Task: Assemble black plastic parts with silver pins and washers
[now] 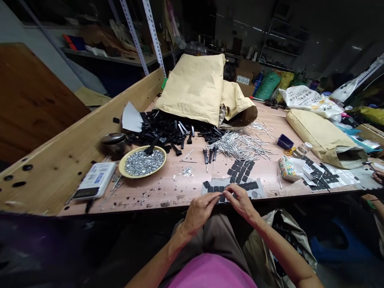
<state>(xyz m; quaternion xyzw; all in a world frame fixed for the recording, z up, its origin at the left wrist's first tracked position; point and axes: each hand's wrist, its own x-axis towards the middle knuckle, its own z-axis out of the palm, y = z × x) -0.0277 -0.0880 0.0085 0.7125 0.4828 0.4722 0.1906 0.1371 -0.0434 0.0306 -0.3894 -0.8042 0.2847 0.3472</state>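
My left hand (199,211) and my right hand (242,205) meet at the table's front edge, thumbs and fingertips pinched together. What they hold between them, if anything, is too small to make out. Just beyond the fingers, black rounded pads (249,186) lie in a row on a grey sheet (207,187). More black pads (241,171) form short columns behind it. Several black-handled pieces with thin metal tips (210,157) rest farther back, beside a heap of thin metal rods (243,146). Small loose metal bits (188,172) are scattered to the left.
A yellow bowl (132,175) full of small metal pieces and a white box-like device (95,180) stand left. Behind are piled black parts (165,130) and a large paper sack (195,88). To the right are a tissue box (287,168) and another person's hand (378,174).
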